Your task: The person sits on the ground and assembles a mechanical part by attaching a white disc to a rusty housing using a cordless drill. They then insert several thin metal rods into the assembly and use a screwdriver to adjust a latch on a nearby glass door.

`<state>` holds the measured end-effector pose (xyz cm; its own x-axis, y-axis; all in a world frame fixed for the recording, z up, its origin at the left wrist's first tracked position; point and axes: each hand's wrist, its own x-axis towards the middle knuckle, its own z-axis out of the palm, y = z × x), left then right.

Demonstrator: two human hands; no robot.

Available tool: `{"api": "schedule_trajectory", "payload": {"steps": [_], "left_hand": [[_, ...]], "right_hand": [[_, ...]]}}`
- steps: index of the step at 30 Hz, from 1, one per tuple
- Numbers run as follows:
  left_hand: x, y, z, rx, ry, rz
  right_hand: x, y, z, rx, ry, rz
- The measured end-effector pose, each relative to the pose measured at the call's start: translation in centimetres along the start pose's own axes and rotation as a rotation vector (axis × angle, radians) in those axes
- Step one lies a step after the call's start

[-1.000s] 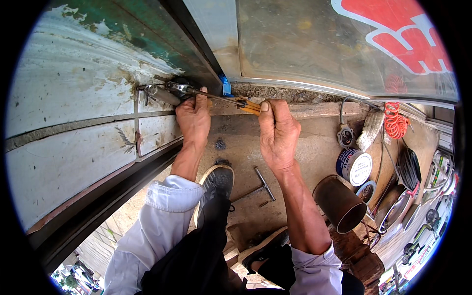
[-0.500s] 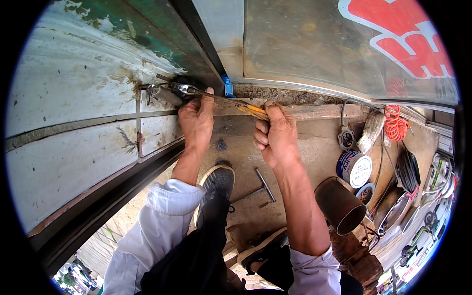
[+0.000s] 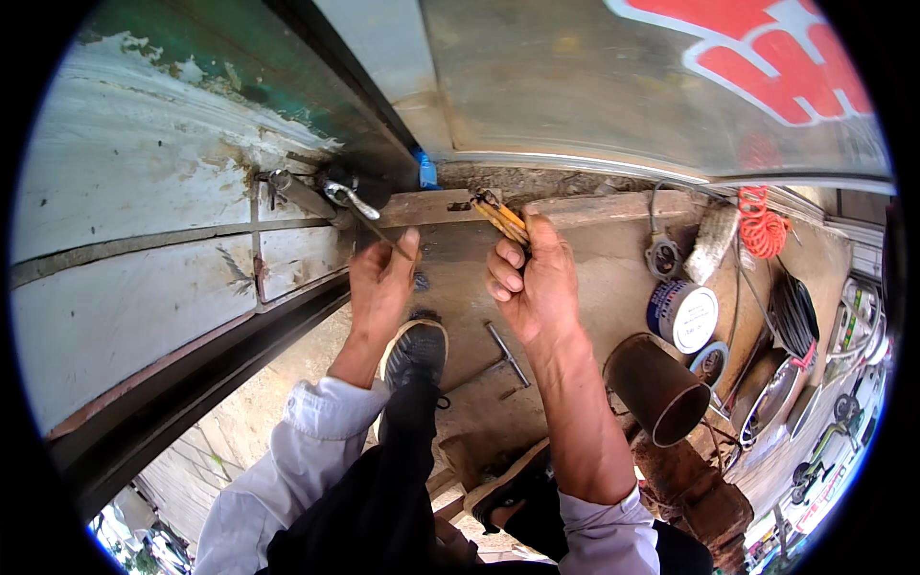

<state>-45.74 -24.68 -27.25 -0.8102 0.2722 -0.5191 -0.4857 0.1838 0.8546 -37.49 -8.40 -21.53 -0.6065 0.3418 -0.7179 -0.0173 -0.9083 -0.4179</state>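
Note:
My right hand (image 3: 537, 278) is closed around the yellow handles of a small pair of pliers (image 3: 500, 218); the dark jaws point up and left. My left hand (image 3: 379, 287) is at the wall, its thumb and fingers closed on the end of a thin dark metal rod (image 3: 388, 241). That rod slants up to a shiny chrome tool head (image 3: 351, 199) by a dark round part at the wall's corner. Beside it a grey metal cylinder (image 3: 302, 195) sticks out. What holds the chrome piece in place is hidden.
A wooden strip (image 3: 613, 208) runs along the glass panel's foot. A T-handled wrench (image 3: 508, 355) lies on the floor by my shoe. To the right are a gauge (image 3: 662, 257), a red coiled hose (image 3: 762, 225), a white-lidded tub (image 3: 690, 316) and a rusty can (image 3: 661, 393).
The rod's free end has swung down toward me with my left hand. It has come away from the pliers, whose jaws are now in plain view in my right hand.

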Motion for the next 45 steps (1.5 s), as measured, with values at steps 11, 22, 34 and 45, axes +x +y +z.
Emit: {"api": "schedule_trajectory", "payload": {"steps": [11,22,34,45], "left_hand": [[-13.6,14.3,-3.1,0.242,-0.388,0.184],[-34.7,28.8,1.0,-0.261,-0.829,0.214],[-37.7,17.1,11.6,-0.305,-1.175,0.078],[-37.0,14.6,13.7,-0.304,-1.104,0.03]], "right_hand": [[-18.7,-10.3,2.6,-1.252,0.062,-1.8],[-37.2,-14.5,1.8,-1.608,0.28,-2.44],[-38.4,-8.3,-1.8,-0.215,0.412,-1.272],[-35.3,-6.2,-4.6,-0.192,0.466,-1.188]]}}
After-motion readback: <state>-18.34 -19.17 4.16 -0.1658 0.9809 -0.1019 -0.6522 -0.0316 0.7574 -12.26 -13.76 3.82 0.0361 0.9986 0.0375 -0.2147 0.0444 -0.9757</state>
